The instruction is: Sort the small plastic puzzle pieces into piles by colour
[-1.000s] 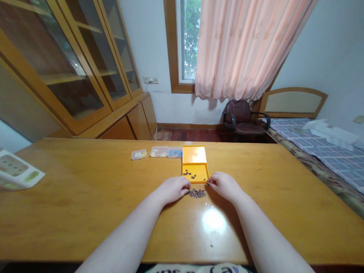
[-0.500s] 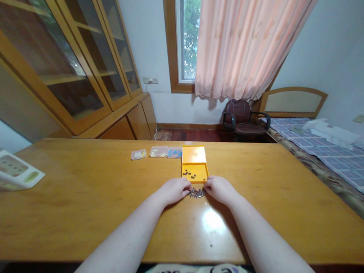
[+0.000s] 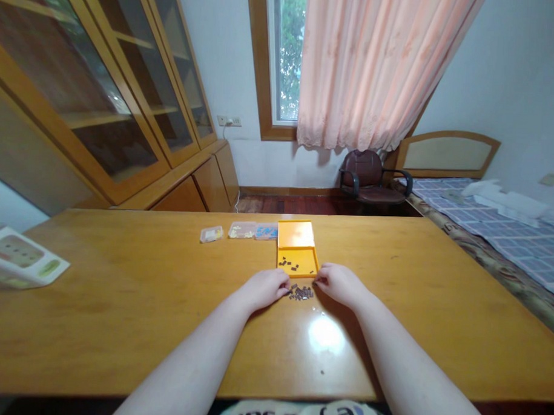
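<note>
A loose pile of small dark brown pieces point(image 3: 302, 292) lies on the table between my two hands. My left hand point(image 3: 269, 286) rests at the pile's left side, its fingers bent together at the nearest pieces; what they pinch is too small to make out. On the other side, my right hand point(image 3: 337, 282) has thumb and finger pinched on a small dark piece point(image 3: 315, 284). Just beyond the pile stands an open yellow box point(image 3: 306, 254), its lid point(image 3: 295, 234) folded back. Several dark pieces lie scattered in its tray.
Left of the box are a clear case with blue pieces point(image 3: 266, 232), one with pale yellow pieces point(image 3: 242, 230) and a smaller clear case point(image 3: 211, 234). A white carton point(image 3: 21, 257) stands at the table's left. One dark speck point(image 3: 322, 372) lies near the front edge.
My right hand has shifted slightly up and to the right, away from the pile. The pieces are spread a little differently. My left hand has barely moved.
</note>
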A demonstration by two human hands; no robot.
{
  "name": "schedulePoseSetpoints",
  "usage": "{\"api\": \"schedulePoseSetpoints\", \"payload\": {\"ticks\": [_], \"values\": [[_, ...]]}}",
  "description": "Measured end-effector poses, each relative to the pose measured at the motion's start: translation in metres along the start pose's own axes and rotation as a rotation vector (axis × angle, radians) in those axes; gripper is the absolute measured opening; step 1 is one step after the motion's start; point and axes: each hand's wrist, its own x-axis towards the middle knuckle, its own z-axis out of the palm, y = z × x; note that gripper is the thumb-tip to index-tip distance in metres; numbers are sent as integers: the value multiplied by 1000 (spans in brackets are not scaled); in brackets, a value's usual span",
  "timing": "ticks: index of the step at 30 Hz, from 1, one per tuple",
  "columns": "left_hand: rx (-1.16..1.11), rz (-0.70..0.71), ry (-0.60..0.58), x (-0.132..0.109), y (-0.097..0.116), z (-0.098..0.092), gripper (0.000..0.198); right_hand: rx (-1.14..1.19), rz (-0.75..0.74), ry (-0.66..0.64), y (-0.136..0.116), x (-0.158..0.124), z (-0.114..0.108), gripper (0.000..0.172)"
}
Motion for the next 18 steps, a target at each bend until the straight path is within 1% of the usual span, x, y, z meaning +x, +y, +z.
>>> {"api": "schedulePoseSetpoints", "payload": {"ticks": [3, 8, 12, 15, 18], "values": [[3, -23, -5, -1, 2, -2, 15, -18, 2, -1, -2, 0, 2, 21], [5, -41, 8, -2, 3, -1, 10, -31, -43, -10, -7, 2, 5, 23], [-6, -46, -6, -2, 3, 0, 10, -60, -7, -7, -9, 2, 7, 24], [-11, -48, -2, -1, 3, 0, 11, -74, 23, 20, -6, 3, 6, 22], [-15, -49, 3, -1, 2, 0, 9, -63, 14, 34, -3, 3, 4, 21]]}}
